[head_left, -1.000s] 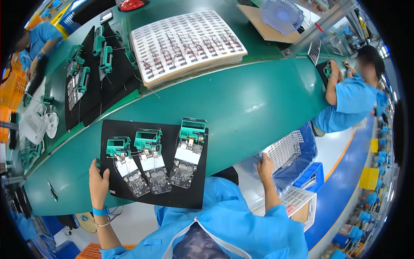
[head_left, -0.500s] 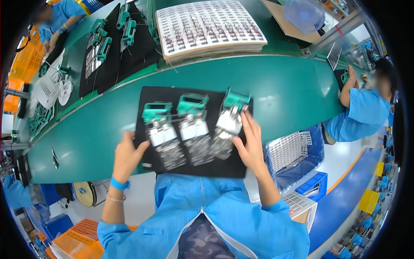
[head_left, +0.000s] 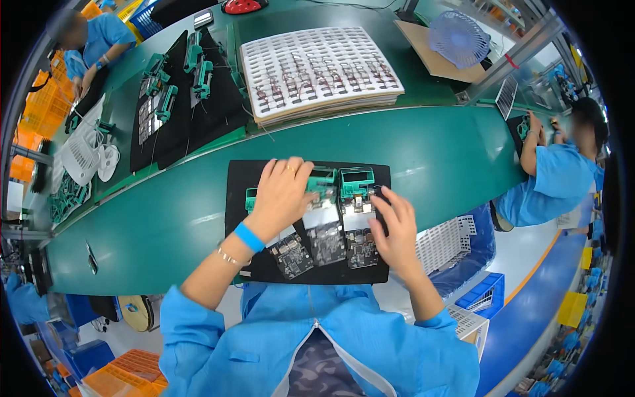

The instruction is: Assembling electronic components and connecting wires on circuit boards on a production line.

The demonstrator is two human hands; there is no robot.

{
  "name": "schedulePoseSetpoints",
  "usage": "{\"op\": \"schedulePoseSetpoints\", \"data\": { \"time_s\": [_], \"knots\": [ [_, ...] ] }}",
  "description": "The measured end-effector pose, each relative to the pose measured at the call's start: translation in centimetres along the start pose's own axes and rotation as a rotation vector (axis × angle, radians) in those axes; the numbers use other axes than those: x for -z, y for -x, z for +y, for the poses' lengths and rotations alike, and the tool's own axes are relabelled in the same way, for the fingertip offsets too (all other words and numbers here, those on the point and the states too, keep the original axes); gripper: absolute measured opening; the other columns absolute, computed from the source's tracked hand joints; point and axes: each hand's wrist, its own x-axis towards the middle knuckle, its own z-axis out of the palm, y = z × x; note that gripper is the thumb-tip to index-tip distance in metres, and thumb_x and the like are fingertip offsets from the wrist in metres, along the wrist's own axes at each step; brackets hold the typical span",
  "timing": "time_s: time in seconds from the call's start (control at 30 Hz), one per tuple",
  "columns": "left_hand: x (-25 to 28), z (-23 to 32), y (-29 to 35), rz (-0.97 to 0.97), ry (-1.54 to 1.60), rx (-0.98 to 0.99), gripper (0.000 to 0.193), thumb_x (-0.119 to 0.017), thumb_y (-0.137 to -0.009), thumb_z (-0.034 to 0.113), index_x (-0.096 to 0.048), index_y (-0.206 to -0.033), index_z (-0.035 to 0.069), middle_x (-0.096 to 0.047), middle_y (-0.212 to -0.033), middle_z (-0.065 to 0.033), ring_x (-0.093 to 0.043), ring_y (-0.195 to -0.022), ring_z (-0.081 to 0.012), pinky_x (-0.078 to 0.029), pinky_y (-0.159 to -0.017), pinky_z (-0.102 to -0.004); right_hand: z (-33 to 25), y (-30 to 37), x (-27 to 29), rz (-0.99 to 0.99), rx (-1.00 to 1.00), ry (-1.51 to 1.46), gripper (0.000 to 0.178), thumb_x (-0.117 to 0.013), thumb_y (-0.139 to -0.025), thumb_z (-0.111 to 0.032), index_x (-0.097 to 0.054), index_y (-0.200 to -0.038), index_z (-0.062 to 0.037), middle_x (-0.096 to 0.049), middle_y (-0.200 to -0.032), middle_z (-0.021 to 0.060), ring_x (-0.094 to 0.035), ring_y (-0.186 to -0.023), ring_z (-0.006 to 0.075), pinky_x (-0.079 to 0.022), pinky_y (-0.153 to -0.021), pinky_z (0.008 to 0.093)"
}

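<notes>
Three circuit board assemblies lie side by side on a black mat (head_left: 236, 173), each with a green plastic frame at its far end. My left hand (head_left: 284, 195) reaches over the left circuit board assembly (head_left: 292, 257) and covers much of it. Its fingers are bent at the green frame of the middle circuit board assembly (head_left: 327, 243), which looks smeared by motion; the fingertips are partly hidden. My right hand (head_left: 399, 231) is open, fingers apart, beside the right circuit board assembly (head_left: 362, 246), its thumb close to the board's edge.
A stack of white trays (head_left: 324, 69) with small wired parts stands beyond the green bench (head_left: 450, 142). More green-framed boards (head_left: 202, 79) lie on black mats at far left. Tweezers (head_left: 91, 258) lie at left. A lined blue bin (head_left: 479, 231) stands at right. Two people work nearby.
My left hand has moved from the mat's left edge over to the middle assembly. The right assembly has straightened, and my right hand has drawn back from its frame. The whole view has shifted slightly.
</notes>
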Motion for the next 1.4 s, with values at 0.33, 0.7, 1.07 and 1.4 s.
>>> {"op": "schedulePoseSetpoints", "data": {
  "time_s": [0.33, 0.7, 1.07, 1.4],
  "knots": [
    [3.6, -5.6, 12.3, 0.213, 0.208, 0.160, 0.070, -0.074, -0.072, 0.022, -0.044, -0.134, 0.007, -0.037, -0.142, -0.0180, -0.033, -0.130, -0.0440, -0.028, -0.107, -0.0525, -0.3, -7.6, 3.7, 0.069, 0.085, 0.122, 0.025, -0.068, -0.076, -0.008, -0.066, -0.101, -0.0071, -0.063, -0.112, 0.0087, -0.058, -0.099, 0.0295, -0.042, -0.087, 0.0439],
    [-2.1, -1.2, 16.1, -0.033, 0.054, 0.292, 0.077, -0.070, -0.077, 0.031, -0.036, -0.138, -0.001, -0.027, -0.147, -0.0230, -0.025, -0.137, -0.0408, -0.017, -0.108, -0.0614, -5.5, -25.8, -6.7, -0.076, 0.350, 0.193, 0.013, -0.059, -0.084, -0.017, -0.064, -0.085, -0.0052, -0.065, -0.075, 0.0102, -0.065, -0.070, 0.0311, -0.050, -0.060, 0.0425],
    [-0.9, -0.8, 16.5, -0.164, 0.116, 0.225, 0.098, -0.072, -0.068, 0.054, -0.035, -0.139, -0.002, -0.023, -0.150, -0.0234, -0.020, -0.140, -0.0383, -0.009, -0.107, -0.0641, -9.5, -28.3, -12.3, -0.227, 0.382, 0.550, 0.010, -0.064, -0.073, -0.013, -0.069, -0.076, -0.0055, -0.068, -0.076, 0.0097, -0.068, -0.073, 0.0275, -0.054, -0.062, 0.0380],
    [-1.3, 1.3, 13.8, -0.081, 0.003, 0.271, 0.088, -0.070, -0.071, 0.052, -0.041, -0.136, 0.001, -0.030, -0.147, -0.0216, -0.028, -0.136, -0.0358, -0.020, -0.101, -0.0597, -3.8, -28.5, -9.2, -0.255, -0.234, -0.785, 0.021, -0.058, -0.087, -0.022, -0.066, -0.096, -0.0056, -0.063, -0.078, -0.0016, -0.050, -0.064, 0.0057, -0.040, -0.057, 0.0217]
  ]
}}
